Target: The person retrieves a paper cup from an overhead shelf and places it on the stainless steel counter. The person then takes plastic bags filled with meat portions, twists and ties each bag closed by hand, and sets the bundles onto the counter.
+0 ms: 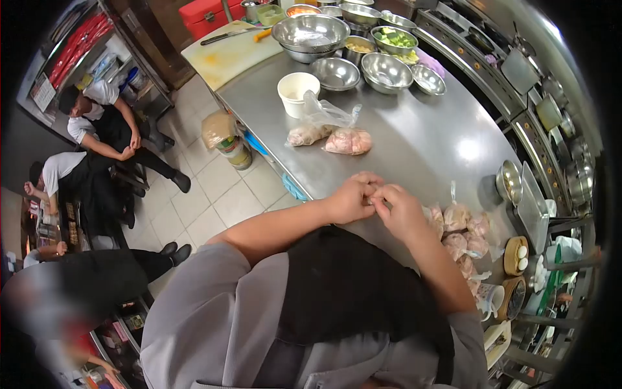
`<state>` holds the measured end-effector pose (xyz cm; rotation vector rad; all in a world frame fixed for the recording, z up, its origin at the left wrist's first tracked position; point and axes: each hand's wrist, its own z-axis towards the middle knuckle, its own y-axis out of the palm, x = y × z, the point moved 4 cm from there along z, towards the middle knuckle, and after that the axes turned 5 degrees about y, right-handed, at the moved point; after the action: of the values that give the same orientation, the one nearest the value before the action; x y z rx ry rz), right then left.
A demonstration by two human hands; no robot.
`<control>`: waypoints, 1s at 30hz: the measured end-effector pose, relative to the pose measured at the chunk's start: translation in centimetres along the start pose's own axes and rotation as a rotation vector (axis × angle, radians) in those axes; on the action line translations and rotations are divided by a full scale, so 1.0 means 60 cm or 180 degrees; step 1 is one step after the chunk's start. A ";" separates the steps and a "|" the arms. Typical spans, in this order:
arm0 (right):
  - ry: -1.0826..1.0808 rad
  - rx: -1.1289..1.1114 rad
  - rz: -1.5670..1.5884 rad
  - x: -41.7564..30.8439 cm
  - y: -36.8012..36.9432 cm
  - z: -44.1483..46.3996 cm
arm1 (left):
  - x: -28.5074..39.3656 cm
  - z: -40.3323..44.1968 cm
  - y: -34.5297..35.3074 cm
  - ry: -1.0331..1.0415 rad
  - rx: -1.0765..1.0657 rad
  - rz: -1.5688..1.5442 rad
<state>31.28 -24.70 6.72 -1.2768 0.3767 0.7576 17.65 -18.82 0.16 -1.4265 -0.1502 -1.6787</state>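
My left hand (350,198) and my right hand (400,211) meet over the steel table's near edge, fingertips pinched together. Whatever lies between the fingers is too small to make out. Beyond them on the table (414,142) lie a clear bag of pink meat (348,141) and a bag of greyish meat (308,135), with loose plastic gathered above. A white tub (298,93) stands just behind these bags. Several more bags of pink meat (457,241) are piled to the right of my right hand.
Steel bowls (387,71) crowd the far end, one with green vegetables (395,40). A knife (236,35) rests on the cutting board (223,58). Bamboo steamers (516,256) stand at the right. Several people (107,120) are on the left, beyond the tiled floor.
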 end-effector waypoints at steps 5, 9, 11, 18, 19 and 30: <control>0.0004 -0.0105 0.0037 0.006 0.002 0.007 | 0.019 -0.004 0.000 -0.0206 0.0139 -0.0198; 0.0348 -0.0263 0.0036 0.027 0.016 0.006 | 0.031 -0.003 -0.003 0.0237 0.0492 0.0680; 0.0514 -0.0275 0.0269 0.029 0.021 0.005 | 0.027 0.000 -0.003 0.0231 0.0586 0.0696; 0.1567 -0.0526 0.1699 0.074 0.050 -0.006 | 0.034 -0.002 -0.031 -0.0190 0.0007 0.0411; 0.1754 -0.0572 0.1923 0.073 0.051 -0.004 | 0.032 -0.002 -0.033 -0.0169 0.0025 0.0352; 0.2684 -0.0785 0.2674 0.084 0.058 0.001 | 0.018 -0.010 -0.026 -0.0274 0.0683 0.0047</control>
<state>32.43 -22.80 1.02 -1.6448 1.6116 0.9369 16.19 -18.83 1.53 -1.3346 -0.3566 -1.5399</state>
